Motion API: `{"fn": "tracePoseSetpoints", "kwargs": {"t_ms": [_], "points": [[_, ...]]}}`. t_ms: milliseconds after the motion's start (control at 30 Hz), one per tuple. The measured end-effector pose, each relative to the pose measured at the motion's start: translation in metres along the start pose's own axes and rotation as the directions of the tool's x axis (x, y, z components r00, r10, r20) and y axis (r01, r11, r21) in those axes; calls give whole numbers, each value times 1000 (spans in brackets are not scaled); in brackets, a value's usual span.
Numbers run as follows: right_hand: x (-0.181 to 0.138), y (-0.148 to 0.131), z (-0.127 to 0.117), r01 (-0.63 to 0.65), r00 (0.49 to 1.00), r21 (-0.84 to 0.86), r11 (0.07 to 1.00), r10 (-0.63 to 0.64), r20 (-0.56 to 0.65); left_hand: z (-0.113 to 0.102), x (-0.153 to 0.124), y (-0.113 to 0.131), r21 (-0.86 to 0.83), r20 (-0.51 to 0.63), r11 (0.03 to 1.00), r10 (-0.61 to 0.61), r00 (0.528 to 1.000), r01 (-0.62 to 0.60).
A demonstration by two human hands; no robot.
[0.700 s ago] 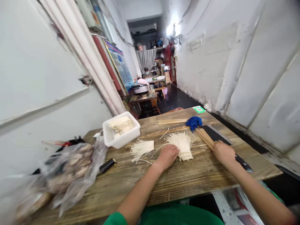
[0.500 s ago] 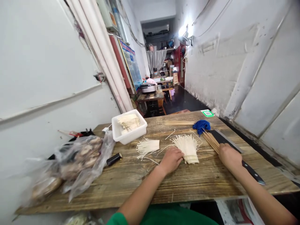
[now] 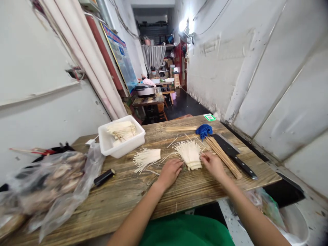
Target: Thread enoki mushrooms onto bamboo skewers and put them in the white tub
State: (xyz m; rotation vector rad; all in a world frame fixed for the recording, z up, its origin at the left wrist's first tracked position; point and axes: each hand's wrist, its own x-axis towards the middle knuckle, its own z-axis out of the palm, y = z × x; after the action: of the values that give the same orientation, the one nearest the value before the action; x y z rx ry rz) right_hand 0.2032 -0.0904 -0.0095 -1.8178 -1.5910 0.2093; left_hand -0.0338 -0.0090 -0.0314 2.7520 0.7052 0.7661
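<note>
A flat pile of enoki mushrooms (image 3: 190, 155) lies on the wooden table, its thin caps fanned away from me. Left of the pile rests my left hand (image 3: 169, 173), fingers loosely bent on the wood and holding nothing visible. My right hand (image 3: 213, 165) is at the pile's right edge with thumb and fingers pinched; whatever is between them is too small to make out. Just right of that hand is a bundle of bamboo skewers (image 3: 222, 158). A smaller bunch of enoki (image 3: 147, 159) lies farther left.
A cleaver (image 3: 234, 155) lies beyond the skewers, near a blue cloth (image 3: 204, 131). More skewers (image 3: 181, 129) lie at the back. At left are a white tub (image 3: 122, 150) of enoki, a black cylinder (image 3: 104, 177) and plastic bags of mushrooms (image 3: 58, 177).
My right hand has left the skewer bundle and moved left to the enoki pile. My left hand has drawn slightly away from the pile. The camera view has shifted right.
</note>
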Motion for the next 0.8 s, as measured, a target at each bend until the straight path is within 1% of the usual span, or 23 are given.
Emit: {"fn": "tracePoseSetpoints", "kwargs": {"t_ms": [67,133,200,267,367,467,533,600,700,800], "points": [[-4,-2,9,37,996,-92,995,-29,84,2,7,0,39,-11,999,28,1000,-27],[-3,-5,11,77,987,-205,976,-46,152,5,16,1,91,-24,994,55,998,-52],[-1,-10,8,133,972,-295,946,-66,224,7,24,2,140,-23,987,85,996,-81],[1,-14,2,190,954,-351,917,-88,288,9,30,4,181,-6,977,115,993,-112],[2,-18,-6,249,932,-415,875,-100,349,8,37,6,212,30,964,155,987,-158],[4,-18,-9,312,910,-464,829,-122,395,6,41,6,206,54,955,205,977,-211],[7,-18,-8,341,905,-482,807,-143,401,4,43,5,194,51,952,232,971,-237],[10,-17,-5,337,916,-500,798,-154,372,3,45,4,186,24,954,236,971,-237],[20,-19,-4,311,933,-518,797,-152,327,2,51,2,154,-48,964,226,973,-216],[42,-28,-11,302,940,-518,800,-160,301,0,62,-4,55,-143,975,220,965,-214]]}}
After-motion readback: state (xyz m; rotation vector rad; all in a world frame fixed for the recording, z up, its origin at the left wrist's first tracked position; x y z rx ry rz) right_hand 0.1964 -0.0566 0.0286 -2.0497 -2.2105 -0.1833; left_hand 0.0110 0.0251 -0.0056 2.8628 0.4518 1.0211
